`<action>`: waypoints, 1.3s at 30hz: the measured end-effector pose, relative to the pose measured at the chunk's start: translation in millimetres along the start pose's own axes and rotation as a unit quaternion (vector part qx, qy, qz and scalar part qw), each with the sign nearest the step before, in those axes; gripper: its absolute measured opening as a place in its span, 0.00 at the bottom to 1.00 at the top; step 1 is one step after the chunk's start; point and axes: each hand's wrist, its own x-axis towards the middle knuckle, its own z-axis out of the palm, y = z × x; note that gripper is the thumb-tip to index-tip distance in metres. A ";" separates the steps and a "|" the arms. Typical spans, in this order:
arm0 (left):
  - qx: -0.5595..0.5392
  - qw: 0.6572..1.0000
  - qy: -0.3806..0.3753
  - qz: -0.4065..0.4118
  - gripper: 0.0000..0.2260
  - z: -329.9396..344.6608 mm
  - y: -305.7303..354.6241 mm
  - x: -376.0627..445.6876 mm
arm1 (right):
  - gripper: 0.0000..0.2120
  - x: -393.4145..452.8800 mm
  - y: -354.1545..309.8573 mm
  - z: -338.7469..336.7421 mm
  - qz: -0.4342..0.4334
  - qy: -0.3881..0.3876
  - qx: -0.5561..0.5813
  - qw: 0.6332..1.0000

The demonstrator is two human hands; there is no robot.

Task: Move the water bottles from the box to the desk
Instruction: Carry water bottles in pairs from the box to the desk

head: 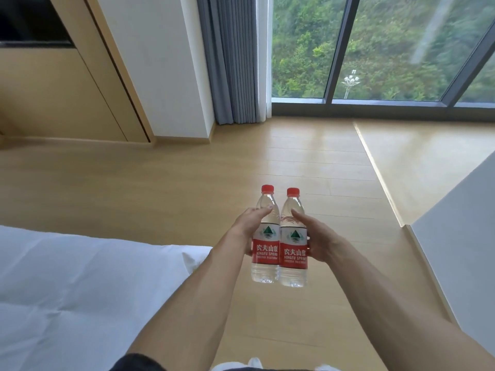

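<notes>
Holding two water bottles upright, side by side and touching, at centre frame above the wooden floor (187, 183). Left hand (250, 223) wraps the left bottle (265, 236): thumb lies across the clear shoulder above the label, other fingers hidden behind the bottle. Right hand (316, 236) grips the right bottle (293, 242) from its outer side, thumb pointing up along the shoulder, fingertips curling round at label height. Both bottles: red caps, red and white labels, clear water visible, bases hanging free with nothing under them. Both forearms bare, reaching in from the bottom edge. White bed (80, 290) fills the lower left of the frame, just beside the left forearm. Grey curtain (230, 62) top centre, big window (375, 49) with greenery upper right. Wood wall panels (53, 89) upper left. Box and desk: neither in view.
</notes>
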 end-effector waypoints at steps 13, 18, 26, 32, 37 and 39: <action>-0.233 0.963 0.135 0.020 0.24 -161.8 -12.2 24.2 | 0.29 128.1 -37.9 163.4 0.045 -0.207 -0.113 0.971; -0.278 0.944 0.177 0.010 0.26 -204.3 10.0 55.6 | 0.32 190.2 -68.1 207.7 0.075 -0.278 -0.143 0.947; -0.315 0.919 0.237 0.011 0.25 -255.2 62.1 88.9 | 0.29 263.4 -128.1 264.1 0.122 -0.369 -0.157 0.908; -0.333 0.901 0.279 0.003 0.27 -282.1 83.7 104.2 | 0.31 300.4 -150.0 299.9 0.153 -0.374 -0.162 0.900; -0.340 0.892 0.298 -0.001 0.28 -317.5 86.1 111.1 | 0.37 322.5 -153.0 338.3 0.170 -0.387 -0.170 0.890; -0.349 0.889 0.298 0.004 0.29 -334.9 85.0 114.7 | 0.38 333.0 -153.9 355.4 0.172 -0.399 -0.170 0.885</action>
